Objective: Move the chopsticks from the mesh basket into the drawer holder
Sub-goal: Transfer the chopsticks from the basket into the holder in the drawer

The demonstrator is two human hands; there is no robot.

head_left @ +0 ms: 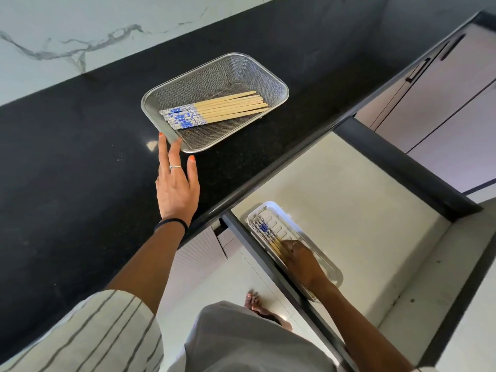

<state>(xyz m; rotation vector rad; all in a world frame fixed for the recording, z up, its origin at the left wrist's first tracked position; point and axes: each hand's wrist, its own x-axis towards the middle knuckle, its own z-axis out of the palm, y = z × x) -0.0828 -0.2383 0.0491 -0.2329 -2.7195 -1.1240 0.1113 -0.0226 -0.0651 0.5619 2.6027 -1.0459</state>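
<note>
A rectangular steel mesh basket (271, 76) sits on the black countertop, holding several wooden chopsticks (214, 110) with blue-and-white patterned ends. My left hand (175, 183) lies flat with fingers spread, its fingertips touching the basket's near left corner. Below, in the open drawer, a white slotted holder (271, 220) lies along the left side. Several chopsticks (265, 230) lie in it. My right hand (302, 260) rests over the holder, fingers curled around the chopsticks' wooden ends.
The black countertop (67, 157) runs along a marble wall. The open drawer (349, 210) has dark rails and a pale liner. Closed cabinet fronts (442, 103) with dark handles stand at right. My bare foot (256, 304) is on the tiled floor.
</note>
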